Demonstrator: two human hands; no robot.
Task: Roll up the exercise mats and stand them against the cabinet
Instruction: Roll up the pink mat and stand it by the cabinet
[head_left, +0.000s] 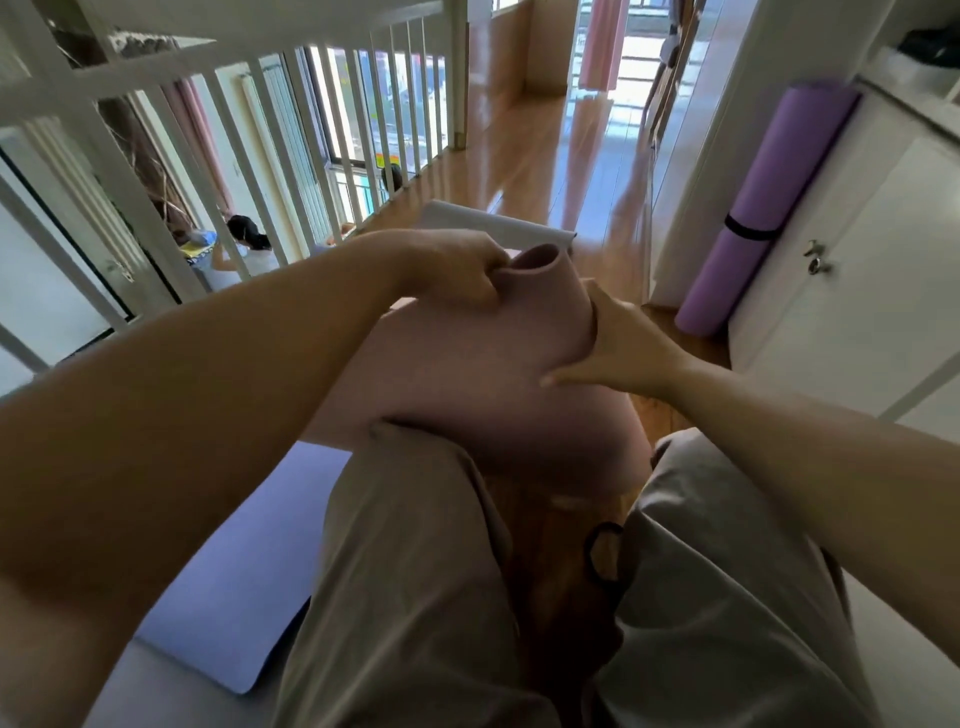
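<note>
Dusty-pink foam exercise mat (467, 374) gripped by both hands: left hand (457, 270) pinching rolled end, right hand (618, 343) pressed flat against side; rolled purple mat (763, 208) leaning on white cabinet (857, 291)

— What's on the floor (545, 156)?
— A blue mat (249, 561) lies flat at left, a grey mat (488, 223) further ahead, and a rolled purple mat (753, 218) stands on it, leaning against the cabinet (857, 291).

A white slatted wooden railing (249, 119) lines the left side above a lower room, while glossy orange-brown wooden floorboards (561, 156) stretch toward far pink curtains (602, 41) beside bright windows.
</note>
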